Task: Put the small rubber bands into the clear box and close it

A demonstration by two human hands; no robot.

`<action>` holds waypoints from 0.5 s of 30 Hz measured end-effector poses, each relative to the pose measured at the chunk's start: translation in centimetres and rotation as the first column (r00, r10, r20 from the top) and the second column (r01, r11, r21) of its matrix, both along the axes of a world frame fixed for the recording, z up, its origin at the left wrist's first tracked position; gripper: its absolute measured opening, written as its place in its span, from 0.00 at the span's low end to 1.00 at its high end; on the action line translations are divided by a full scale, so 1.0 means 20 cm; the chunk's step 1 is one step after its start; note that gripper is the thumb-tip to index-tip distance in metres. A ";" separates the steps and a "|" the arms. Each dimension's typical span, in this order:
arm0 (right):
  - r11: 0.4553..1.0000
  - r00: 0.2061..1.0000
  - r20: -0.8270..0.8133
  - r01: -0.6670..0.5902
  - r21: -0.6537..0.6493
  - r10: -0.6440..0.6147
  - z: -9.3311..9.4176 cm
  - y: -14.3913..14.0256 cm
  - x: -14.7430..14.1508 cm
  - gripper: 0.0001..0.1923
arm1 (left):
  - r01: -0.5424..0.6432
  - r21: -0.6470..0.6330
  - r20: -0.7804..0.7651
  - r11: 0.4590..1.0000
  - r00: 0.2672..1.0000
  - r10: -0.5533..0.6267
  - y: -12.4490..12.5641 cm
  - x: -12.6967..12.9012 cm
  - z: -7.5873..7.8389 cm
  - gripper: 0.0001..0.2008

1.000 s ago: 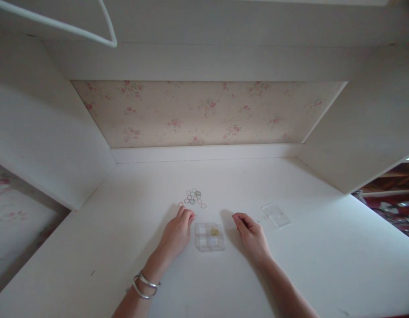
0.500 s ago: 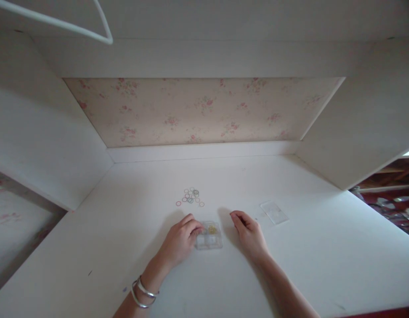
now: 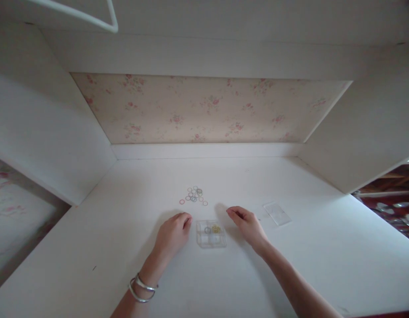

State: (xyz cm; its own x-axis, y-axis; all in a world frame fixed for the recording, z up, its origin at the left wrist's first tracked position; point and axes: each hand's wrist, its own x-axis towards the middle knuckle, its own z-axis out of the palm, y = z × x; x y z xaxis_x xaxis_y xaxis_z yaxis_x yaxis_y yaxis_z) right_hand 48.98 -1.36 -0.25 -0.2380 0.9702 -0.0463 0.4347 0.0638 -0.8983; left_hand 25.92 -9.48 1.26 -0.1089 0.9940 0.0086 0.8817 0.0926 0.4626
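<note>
While floral wallpaper point(image 3: 197, 110) backs the white desk point(image 3: 191, 282) | left hand point(image 3: 173, 232), right hand point(image 3: 249, 225): fingers pressed together (box point(image 3: 211, 246) between)

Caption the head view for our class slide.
Left hand and right hand flank a clear divided box, loose rings beyond it and a clear flat panel at right.

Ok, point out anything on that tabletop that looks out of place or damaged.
A thin, dark sliver lies by itself on the flat white tabletop, left of the bare left hand, apart from the small coloured rings. It is too small to identify. No damage stands out.
</note>
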 end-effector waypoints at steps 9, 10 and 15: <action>0.814 0.695 0.653 -0.544 0.204 0.301 0.18 0.21 -0.32 0.17 | -0.019 -0.114 -0.164 0.993 0.986 0.000 0.01 -0.01 0.00 0.11; 0.786 0.643 0.706 -0.585 0.200 0.299 0.19 0.23 -0.35 0.17 | -0.019 -0.114 -0.166 0.993 0.986 0.000 0.01 -0.01 0.00 0.12; 0.722 0.474 0.828 -0.680 0.128 0.299 0.20 0.28 -0.49 0.18 | -0.013 -0.107 -0.163 0.994 0.987 -0.005 0.01 -0.02 -0.01 0.12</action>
State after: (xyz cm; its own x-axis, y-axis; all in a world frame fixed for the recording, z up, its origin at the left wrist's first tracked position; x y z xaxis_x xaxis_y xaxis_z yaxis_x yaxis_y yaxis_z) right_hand 39.21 4.34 3.79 -0.7469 0.6577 -0.0979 0.6649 0.7370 -0.1215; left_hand 25.50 -9.20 0.96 -0.1188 0.9897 -0.0797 0.9438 0.1375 0.3006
